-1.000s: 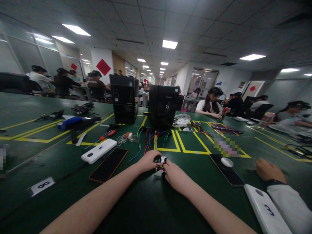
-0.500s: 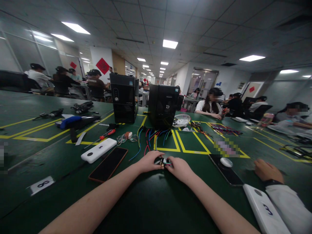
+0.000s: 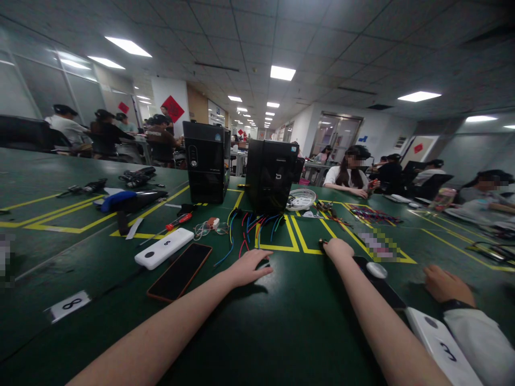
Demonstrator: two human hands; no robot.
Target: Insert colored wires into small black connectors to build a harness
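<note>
My left hand [image 3: 249,267] rests low over the green table with thumb and fingers apart and nothing between them. Just beyond it lie loose red and blue wires [image 3: 246,236]. Farther right, my right hand [image 3: 339,250] is closed, fingers pointing away and left. At its fingertips a small dark part [image 3: 322,243] with a brassy spot shows; most of it is covered by the fingers. A dark phone [image 3: 380,284] with a round white object [image 3: 377,270] on it lies partly under my right forearm.
Two black computer towers [image 3: 206,177] stand at the back. On the left are a brown-edged phone [image 3: 181,272], a white power bank [image 3: 164,249] and a red-handled screwdriver [image 3: 179,221]. A co-worker's hand [image 3: 449,287] rests at right beside another white power bank [image 3: 442,343].
My hands have parted. The right hand has swung right with the small part from between both hands, while the left stayed near its place and let go.
</note>
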